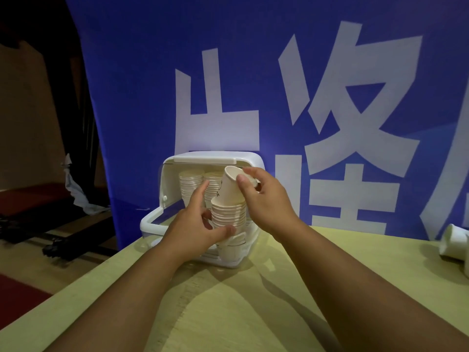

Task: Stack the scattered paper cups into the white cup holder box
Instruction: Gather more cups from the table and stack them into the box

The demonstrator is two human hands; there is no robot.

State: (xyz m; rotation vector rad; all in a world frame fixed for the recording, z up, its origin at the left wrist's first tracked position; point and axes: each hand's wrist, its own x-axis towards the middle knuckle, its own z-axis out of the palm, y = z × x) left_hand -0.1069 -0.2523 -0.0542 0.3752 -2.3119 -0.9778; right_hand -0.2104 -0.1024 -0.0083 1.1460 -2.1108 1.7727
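A white box [152,224] is seen standing on the far left part of a pale yellow-green table [253,301], just in front of a blue banner [139,97] printed with large white characters. Its lid [215,156] is raised, so that the inside is open toward the camera. A tall stack [228,214] of paper cups is set at the front of the box, and two rear stacks [190,181] are visible behind it, under the lid. The front stack is held by the left hand [193,227]: the thumb is pressed across its near side low down, while the fingers are passed round its left side, with one finger stretched upward along it. A single cup [232,184] is pinched near its rim by the right hand [266,201], thumb on the near wall and curled fingers behind. This cup is tilted, mouth up and tipped to the left, and its lower end is met by the top of the front stack (how far it is seated in the stack cannot be told). A dark print is carried on its side. Some loose cups [454,242] are left lying on the table at the far right edge, well apart from the box.
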